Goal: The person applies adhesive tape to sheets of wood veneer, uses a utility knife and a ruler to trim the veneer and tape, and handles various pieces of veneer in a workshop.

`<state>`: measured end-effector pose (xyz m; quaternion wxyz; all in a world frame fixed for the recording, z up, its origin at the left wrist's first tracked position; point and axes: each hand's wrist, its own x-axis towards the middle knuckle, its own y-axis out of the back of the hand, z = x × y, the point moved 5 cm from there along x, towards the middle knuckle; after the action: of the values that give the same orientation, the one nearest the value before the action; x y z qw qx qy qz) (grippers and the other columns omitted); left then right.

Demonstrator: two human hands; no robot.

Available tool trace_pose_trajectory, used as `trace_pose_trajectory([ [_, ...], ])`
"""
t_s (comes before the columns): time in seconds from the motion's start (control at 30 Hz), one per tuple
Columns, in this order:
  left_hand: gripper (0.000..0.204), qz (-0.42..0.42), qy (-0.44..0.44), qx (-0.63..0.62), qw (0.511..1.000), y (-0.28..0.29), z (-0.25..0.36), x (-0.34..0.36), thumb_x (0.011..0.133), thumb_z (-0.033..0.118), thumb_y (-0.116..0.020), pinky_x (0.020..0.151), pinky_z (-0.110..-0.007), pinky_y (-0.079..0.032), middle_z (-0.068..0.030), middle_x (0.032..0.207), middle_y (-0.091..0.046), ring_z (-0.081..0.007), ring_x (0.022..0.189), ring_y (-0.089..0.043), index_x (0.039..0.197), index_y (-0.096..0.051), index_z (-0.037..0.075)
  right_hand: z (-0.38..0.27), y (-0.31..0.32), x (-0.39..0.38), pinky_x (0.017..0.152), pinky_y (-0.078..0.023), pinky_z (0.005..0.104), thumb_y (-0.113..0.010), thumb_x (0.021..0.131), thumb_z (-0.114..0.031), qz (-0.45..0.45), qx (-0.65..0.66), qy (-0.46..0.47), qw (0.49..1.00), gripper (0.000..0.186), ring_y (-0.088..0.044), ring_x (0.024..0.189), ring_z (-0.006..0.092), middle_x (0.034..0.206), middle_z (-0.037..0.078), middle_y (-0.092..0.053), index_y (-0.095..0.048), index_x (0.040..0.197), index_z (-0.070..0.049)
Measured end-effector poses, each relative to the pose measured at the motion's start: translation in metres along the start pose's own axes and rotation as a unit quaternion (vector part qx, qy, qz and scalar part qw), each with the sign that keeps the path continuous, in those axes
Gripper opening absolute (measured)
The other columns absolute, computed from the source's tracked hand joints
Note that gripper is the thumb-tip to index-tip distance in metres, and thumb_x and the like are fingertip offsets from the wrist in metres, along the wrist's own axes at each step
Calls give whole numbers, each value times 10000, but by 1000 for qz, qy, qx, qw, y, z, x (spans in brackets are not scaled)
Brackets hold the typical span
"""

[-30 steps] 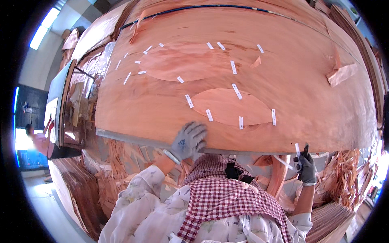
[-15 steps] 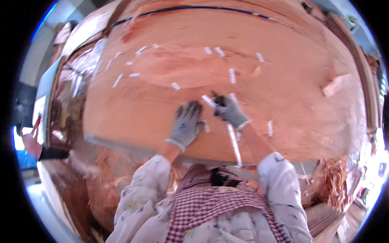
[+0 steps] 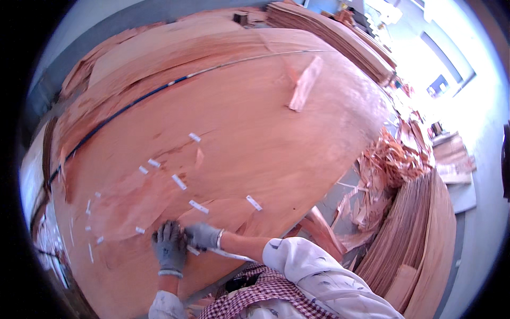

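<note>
My gloved left hand (image 3: 169, 247) lies on a wide sheet of reddish wood veneer (image 3: 249, 122) with its fingers out. Right beside its fingertips, my gloved right hand (image 3: 202, 236) is curled on a long white tape strip (image 3: 228, 254), which trails back over my forearm's edge toward my apron. Whatever else is inside that hand is hidden. Around both hands are short white tape pieces (image 3: 198, 206) stuck along the outlines of oval veneer patches (image 3: 138, 204) set in the sheet.
A long blue-and-white rod (image 3: 133, 103) crosses the sheet's far part. A loose veneer scrap (image 3: 305, 82) lies at the right. Beyond are stacked veneer sheets (image 3: 324, 37); to my right, shredded offcuts (image 3: 393, 154) and another tall veneer pile (image 3: 404, 239) border the work surface.
My right hand has come from the near edge up onto the sheet beside my left hand, which also moved farther onto it. The view has swung rightward.
</note>
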<state>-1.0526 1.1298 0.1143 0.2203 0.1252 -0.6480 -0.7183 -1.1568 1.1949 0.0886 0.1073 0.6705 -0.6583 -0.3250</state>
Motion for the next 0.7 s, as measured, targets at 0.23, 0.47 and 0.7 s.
trace_pose_trajectory([
  [0.23,574,11,-7,33,999,-4,-6,-23,844,376,-544,1076,-530,-236,-118,1406,-427,-318,1307,-363,1336,-477,87,-7,19,-109,557,-506,321,-593,844,-168,-164,266,-16,950,359,-615,666,149,834,70,-657,-581,1172,-22],
  [0.47,699,-73,-93,16,993,17,109,-106,713,411,-674,1097,-556,-191,-146,1361,-449,-357,1320,-338,1291,-478,69,155,120,-304,570,-440,220,-653,851,-215,98,406,-190,889,559,-531,748,62,1038,29,-624,-465,1350,-46],
  [0.7,687,-20,-144,20,989,-6,97,-120,583,290,-739,1081,-544,-232,-119,1295,-509,-332,1276,-396,1202,-538,68,271,192,-344,527,-452,246,-666,845,-248,389,367,-196,822,299,-522,598,99,792,-11,-582,-606,1067,-57],
])
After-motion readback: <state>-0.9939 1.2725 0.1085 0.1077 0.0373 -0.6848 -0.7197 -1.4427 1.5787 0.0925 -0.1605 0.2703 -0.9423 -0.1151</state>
